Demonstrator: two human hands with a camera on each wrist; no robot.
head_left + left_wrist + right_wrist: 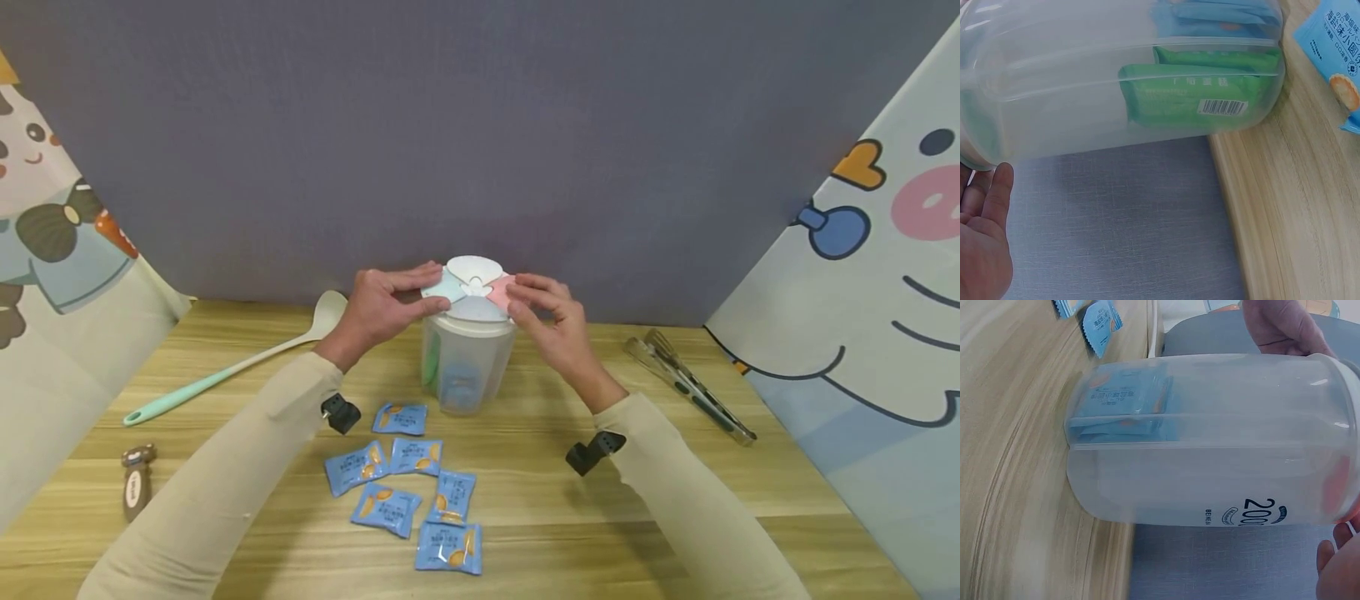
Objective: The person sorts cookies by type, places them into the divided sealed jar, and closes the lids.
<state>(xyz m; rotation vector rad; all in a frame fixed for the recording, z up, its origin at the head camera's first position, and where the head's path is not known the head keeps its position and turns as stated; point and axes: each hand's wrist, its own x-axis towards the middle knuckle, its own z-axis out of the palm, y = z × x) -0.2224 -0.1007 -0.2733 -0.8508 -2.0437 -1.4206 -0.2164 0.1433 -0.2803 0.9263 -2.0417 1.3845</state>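
Observation:
A clear plastic storage container [491, 354] stands upright near the table's back edge. Its lid [474, 268] has white, pale blue and pink segments. On the left side of the lid is my left hand [382, 306], thumb at the front and fingers farther back. My right hand [557, 323] grips the lid's right side by the pink segment, its fingers bent. Through the wall, green packets [1179, 97] show in the left wrist view and blue packets [1116, 400] in the right wrist view, low in separate compartments.
Several blue snack packets [386, 510] lie in front of the container. To the left are a long-handled spoon [217, 371] and a small brown hammer-shaped thing [137, 483]. Metal tongs [690, 387] lie on the right. A grey panel [480, 125] rises behind the table.

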